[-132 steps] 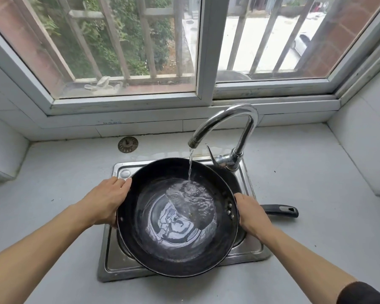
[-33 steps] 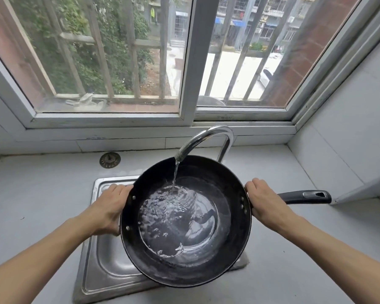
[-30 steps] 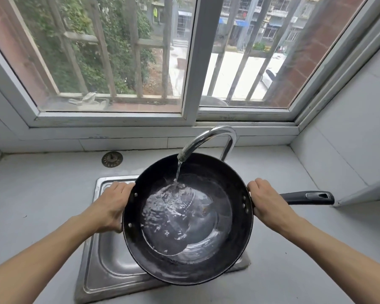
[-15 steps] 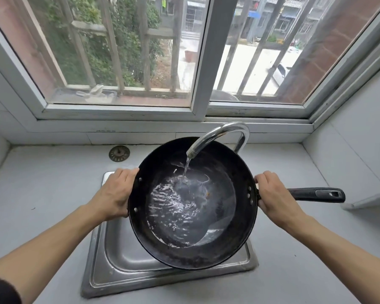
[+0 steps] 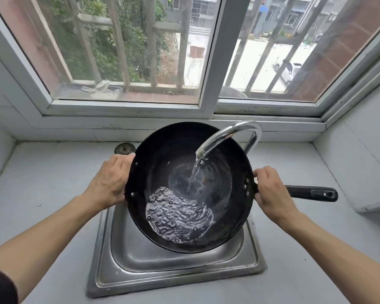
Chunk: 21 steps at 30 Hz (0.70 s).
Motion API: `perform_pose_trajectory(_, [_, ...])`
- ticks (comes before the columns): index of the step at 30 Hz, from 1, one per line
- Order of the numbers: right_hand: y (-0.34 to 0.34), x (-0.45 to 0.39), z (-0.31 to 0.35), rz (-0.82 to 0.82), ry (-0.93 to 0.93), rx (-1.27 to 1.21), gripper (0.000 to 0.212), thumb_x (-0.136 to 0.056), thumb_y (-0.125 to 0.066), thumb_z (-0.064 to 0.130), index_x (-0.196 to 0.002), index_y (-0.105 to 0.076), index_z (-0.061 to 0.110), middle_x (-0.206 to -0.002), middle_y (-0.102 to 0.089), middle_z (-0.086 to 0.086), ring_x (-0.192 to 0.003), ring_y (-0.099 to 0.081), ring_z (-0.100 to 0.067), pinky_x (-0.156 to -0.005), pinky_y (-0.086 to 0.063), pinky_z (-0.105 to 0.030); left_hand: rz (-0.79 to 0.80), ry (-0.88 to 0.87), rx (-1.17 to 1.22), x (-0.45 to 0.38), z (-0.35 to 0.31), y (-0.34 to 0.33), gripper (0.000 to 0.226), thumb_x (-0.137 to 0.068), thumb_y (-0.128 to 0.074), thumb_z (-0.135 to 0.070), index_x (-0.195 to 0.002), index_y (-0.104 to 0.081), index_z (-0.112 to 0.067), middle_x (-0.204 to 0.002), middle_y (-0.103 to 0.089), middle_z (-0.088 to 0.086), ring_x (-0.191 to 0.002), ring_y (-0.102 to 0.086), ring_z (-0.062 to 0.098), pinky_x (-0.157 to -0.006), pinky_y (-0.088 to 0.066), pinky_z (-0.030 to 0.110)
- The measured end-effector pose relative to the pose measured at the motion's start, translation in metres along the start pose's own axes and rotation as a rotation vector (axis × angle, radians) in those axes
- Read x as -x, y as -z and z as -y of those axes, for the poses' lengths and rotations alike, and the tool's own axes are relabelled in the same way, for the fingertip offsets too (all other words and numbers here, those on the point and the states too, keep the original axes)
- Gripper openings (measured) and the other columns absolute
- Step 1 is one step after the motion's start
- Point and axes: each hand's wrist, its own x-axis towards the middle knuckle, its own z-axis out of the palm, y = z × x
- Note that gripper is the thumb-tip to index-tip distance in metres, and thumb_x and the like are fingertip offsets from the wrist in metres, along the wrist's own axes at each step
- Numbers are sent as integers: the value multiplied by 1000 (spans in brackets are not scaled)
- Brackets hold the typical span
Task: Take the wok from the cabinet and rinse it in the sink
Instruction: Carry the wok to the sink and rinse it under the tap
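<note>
Over the sink (image 5: 176, 275), steel, set into a pale counter (image 5: 42, 183) below a barred window (image 5: 123, 51): basin now largely uncovered at its near side, where half a second ago the pan sat lower across it.

Wok (image 5: 219, 222), black, round, long dark handle (image 5: 312, 193) pointing right: held clear of the basin and tipped toward the person, far rim raised up to the sill line. A second ago it sat nearly level.

Water (image 5: 178, 218), rippled pool: has slid off centre to the near-left wall, leaving the middle of the pan wet but bare. Judged: the rinse is in its swirl-and-tip stage, pouring out likely next; task well along.

Faucet (image 5: 228, 134), chrome gooseneck: running, stream landing on the wok's centre.

Left hand (image 5: 110, 183): fingers curled over the left rim, gripping it.

Right hand (image 5: 270, 191): clenched round the handle root at the right rim.

Drain strainer (image 5: 124, 148), small metal disc: on the counter behind the left hand, partly hidden.
</note>
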Motion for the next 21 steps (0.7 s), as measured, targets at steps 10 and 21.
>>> perform_pose_trajectory(10, [-28, -12, 12, -76, -53, -68, 43, -59, -57, -19, -95, -52, 5, -89, -46, -9, -82, -43, -26, -72, -38, -31, -39, 33, -112, -2, 24, 15, 99, -66, -82, -38, -140, -36, 11, -117, -55, 24, -100, -51, 42, -86, -44, 49])
perform_pose_trajectory(21, [-53, -27, 31, -110, -87, -156, 45, -57, -54, -20, -95, -52, 4, -93, -48, -11, -86, -44, -27, -78, -42, -36, -81, 61, -198, 4, 46, 37, 98, -65, -83, -31, -140, -34, 9, -115, -53, 25, -100, -50, 44, -88, -43, 52])
